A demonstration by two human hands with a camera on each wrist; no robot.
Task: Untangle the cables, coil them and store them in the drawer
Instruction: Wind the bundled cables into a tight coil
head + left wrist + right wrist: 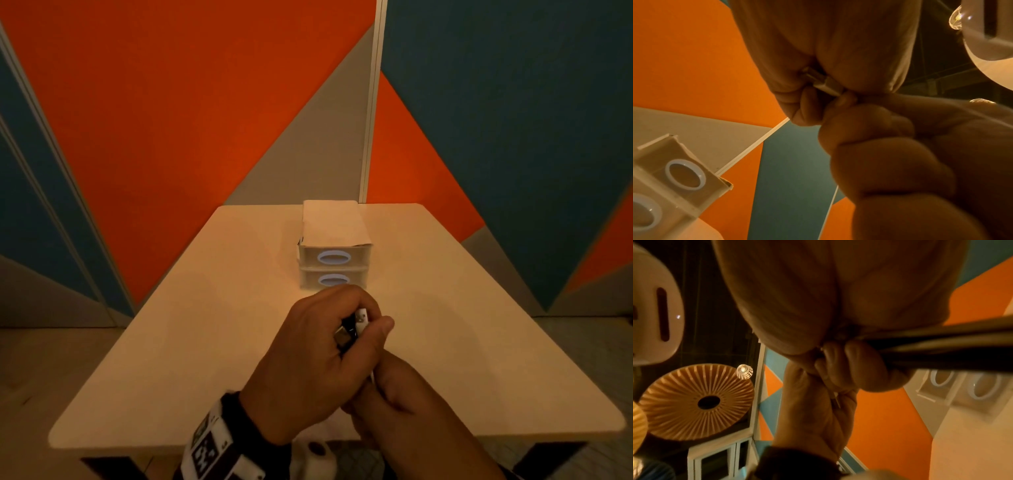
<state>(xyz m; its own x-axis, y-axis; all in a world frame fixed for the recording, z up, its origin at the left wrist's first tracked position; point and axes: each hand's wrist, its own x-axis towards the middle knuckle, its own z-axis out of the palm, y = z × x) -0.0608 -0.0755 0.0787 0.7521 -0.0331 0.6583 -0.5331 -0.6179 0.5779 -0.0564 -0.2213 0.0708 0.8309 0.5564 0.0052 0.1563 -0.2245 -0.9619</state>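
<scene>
Over the table's near middle my left hand [318,353] grips a bundle of cable ends [354,325], with a white plug, a black plug and a metal plug sticking out between thumb and fingers. Just below it my right hand [394,397] curls round the cables, and a short white strand [372,375] shows between the two hands. In the left wrist view a white plug [826,82] sits in the left hand's curled fingers [803,112], and a thin white cable [830,209] hangs down. Dark cables [941,345] run through the right hand's fingers [857,369]. The rest of the cables is hidden.
A small white drawer unit [334,257] with two shut drawers and oval handles stands on the cream table [205,342], just beyond my hands. Orange, teal and grey wall panels rise behind the table. The near table edge [137,442] lies below my wrists.
</scene>
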